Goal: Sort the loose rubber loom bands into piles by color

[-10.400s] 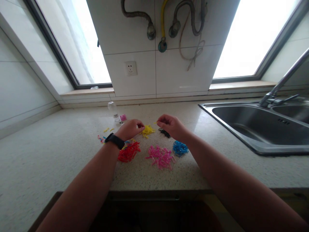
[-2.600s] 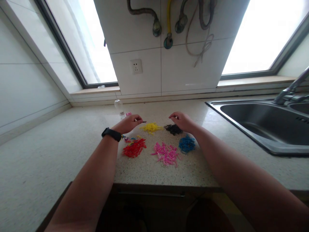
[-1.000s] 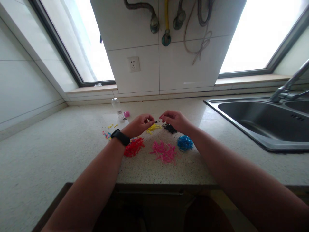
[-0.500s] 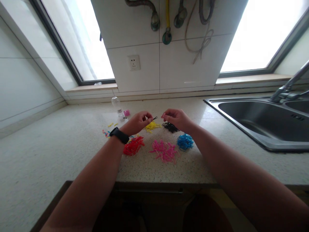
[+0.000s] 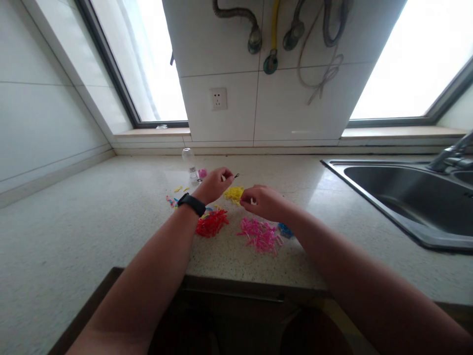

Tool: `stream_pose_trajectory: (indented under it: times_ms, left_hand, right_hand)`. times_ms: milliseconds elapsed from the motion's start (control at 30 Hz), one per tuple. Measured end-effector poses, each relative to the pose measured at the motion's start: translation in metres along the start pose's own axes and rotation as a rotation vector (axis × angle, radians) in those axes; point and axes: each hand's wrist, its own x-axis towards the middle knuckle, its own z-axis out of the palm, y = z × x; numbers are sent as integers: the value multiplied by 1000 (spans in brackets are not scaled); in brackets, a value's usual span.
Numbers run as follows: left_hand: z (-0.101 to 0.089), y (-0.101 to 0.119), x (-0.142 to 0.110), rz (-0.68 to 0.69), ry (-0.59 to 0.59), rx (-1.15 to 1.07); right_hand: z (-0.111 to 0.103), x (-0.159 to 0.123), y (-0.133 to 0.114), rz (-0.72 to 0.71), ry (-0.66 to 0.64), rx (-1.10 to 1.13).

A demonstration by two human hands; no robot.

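My left hand (image 5: 218, 184), with a dark watch on the wrist, pinches a small black rubber band (image 5: 237, 175) that sticks out past the fingertips. Lower and to the right, my right hand (image 5: 263, 202) has its thumb and fingers closed beside a pile of yellow rubber bands (image 5: 233, 194); whether anything is between them I cannot make out. Red rubber bands (image 5: 212, 223) lie heaped below my left wrist. Under my right hand is a pink pile (image 5: 259, 235), and my right forearm partly covers a blue pile (image 5: 285, 230). My right hand hides the black pile.
Behind my left hand stand a clear bottle (image 5: 189, 162) and a small pink item (image 5: 202, 173). A few mixed coloured bits (image 5: 171, 201) lie left of the watch. The steel sink (image 5: 334, 170) is set into the counter on the right; the tiled wall (image 5: 236, 123) rises behind.
My right hand has come down and left, away from the left fingertips, to beside the yellow pile. My left hand still pinches the black band. The whole view has shifted slightly.
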Motion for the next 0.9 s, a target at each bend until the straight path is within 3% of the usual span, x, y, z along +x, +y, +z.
stream_pose_trajectory:
  times_ms: [67,200,267,333,500,567,900]
  left_hand:
    - [0,0,0,1,-4,3]
    - [1,5,-3,26,-60,-11]
    - [2,8,-4,42,-106,-20]
    - [3,12,-5,58,-148,-28]
    - [4,18,-8,91,-258,-58]
    - [4,19,-9,112,-294,-74]
    - [5,24,-10,108,-439,-102]
  right_hand:
    - [-6,-4,-1,-42,-76,3]
    - [-23,-17,-4,-74,-345,63]
    - [-29,-21,-3,-35,-374,72]
    - [-31,-21,0,12,-307,43]
    - [-26,-15,18,122,42,-60]
    - [-23,-14,24,162,107,-56]
    - [-17,-11,28,40,52,-66]
